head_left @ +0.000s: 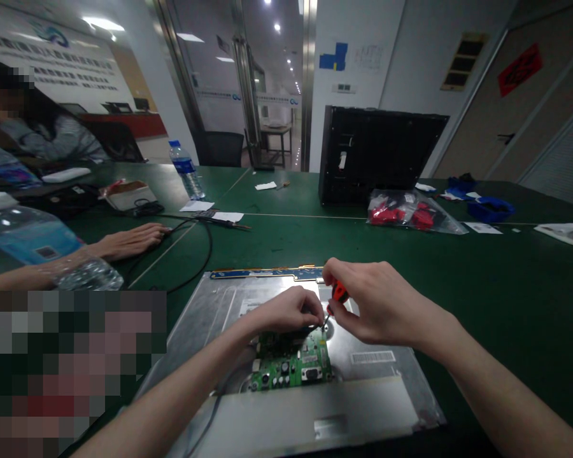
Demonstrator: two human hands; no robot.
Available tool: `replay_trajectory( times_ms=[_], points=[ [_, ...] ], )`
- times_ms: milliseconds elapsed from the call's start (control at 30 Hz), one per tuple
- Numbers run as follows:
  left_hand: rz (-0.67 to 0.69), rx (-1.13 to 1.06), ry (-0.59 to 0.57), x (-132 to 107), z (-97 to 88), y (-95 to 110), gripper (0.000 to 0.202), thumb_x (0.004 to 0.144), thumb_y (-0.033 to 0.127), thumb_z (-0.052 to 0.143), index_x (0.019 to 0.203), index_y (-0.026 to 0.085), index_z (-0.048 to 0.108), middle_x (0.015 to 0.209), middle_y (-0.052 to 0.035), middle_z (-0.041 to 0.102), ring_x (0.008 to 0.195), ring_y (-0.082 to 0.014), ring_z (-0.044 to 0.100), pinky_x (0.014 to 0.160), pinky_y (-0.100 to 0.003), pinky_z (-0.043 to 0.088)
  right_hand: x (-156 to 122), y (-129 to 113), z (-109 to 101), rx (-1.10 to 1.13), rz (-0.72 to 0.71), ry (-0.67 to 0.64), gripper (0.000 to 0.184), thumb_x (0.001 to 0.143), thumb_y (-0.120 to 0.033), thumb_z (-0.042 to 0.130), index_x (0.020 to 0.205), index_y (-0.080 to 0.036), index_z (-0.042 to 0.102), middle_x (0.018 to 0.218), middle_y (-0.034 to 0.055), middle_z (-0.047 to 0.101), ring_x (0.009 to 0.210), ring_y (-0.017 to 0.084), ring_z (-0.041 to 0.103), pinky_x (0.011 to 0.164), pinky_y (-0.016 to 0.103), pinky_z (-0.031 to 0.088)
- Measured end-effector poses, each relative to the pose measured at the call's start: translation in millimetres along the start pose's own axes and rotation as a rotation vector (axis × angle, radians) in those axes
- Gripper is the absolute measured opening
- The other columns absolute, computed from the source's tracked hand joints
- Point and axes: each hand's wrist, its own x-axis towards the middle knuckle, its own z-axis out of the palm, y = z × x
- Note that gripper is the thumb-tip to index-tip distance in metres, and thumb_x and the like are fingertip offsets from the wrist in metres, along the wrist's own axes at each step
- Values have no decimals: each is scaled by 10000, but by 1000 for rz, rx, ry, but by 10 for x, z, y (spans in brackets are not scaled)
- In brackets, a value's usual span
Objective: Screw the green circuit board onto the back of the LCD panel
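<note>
panel: smooth silvery metal | screwdriver handle: plastic | bag: clear glossy plastic

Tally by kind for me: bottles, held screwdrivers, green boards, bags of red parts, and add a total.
Bottles: 3
Held screwdriver: 1
Green board: 1
Bag of red parts: 1
Total: 6

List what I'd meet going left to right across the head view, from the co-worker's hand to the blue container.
Co-worker's hand, blue-capped bottle, left hand, right hand gripping screwdriver, blue container.
</note>
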Motion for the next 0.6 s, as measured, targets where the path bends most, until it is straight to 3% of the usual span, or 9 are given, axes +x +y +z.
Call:
replay_trajectory(
  times_ms=[100,200,400,600],
  points=[
    [-24,51,-4,-4,-5,11,110,743,196,638,688,116,690,624,16,607,622,-134,527,582,-200,375,1,-2,7,-33,6,0,242,851,-357,553,1024,-195,502,800,12,657,645,164,581,513,253,253],
    [-48,47,6,-13,-4,21,89,743,190,638,742,121,695,665,15,625,640,-136,542,588,-196,382,26,17,25,-126,64,-1,302,870,-464,544,1010,-198,526,736,21,663,617,184,595,503,256,229],
    [-33,-17,6,-12,9,4,69,726,128,635,742,123,701,728,-4,667,712,-156,586,667,-211,420,20,-7,1,-38,33,1,195,849,-276,538,1017,-184,506,815,24,661,645,159,580,511,253,256],
    [-38,6,7,-19,4,36,92,690,78,634,742,126,693,690,15,645,674,-144,574,638,-205,417,22,2,29,-91,74,-13,224,875,-386,527,992,-196,515,728,14,664,598,172,579,508,251,226]
  ],
)
